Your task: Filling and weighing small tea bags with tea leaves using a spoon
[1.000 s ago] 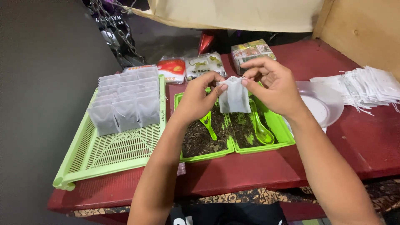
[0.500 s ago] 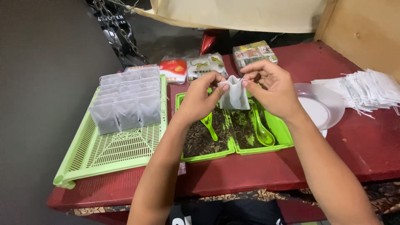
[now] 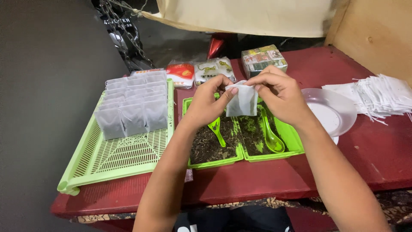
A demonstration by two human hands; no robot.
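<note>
Both hands hold one small white filter bag (image 3: 242, 101) above two green trays of dark loose tea. My left hand (image 3: 209, 103) pinches its left top edge, and my right hand (image 3: 281, 96) pinches the right top edge. Beneath them, the left green tray (image 3: 213, 162) holds a green spoon (image 3: 216, 127), and the right green tray (image 3: 274, 155) holds another green spoon (image 3: 270, 136). Filled white bags (image 3: 133, 105) stand in rows at the far end of a pale green slotted basket (image 3: 124, 157) on the left.
A white plate (image 3: 332, 111) sits right of the trays, with a pile of empty white bags with strings (image 3: 380, 96) beyond it. Packets (image 3: 212, 71) and a stack of small boxes (image 3: 262, 58) lie at the back of the red table (image 3: 365, 154). A wooden panel (image 3: 377, 30) rises at right.
Both hands have kept the white bag above the trays, shifting only slightly as the fingers work its top edge. Nothing else has moved.
</note>
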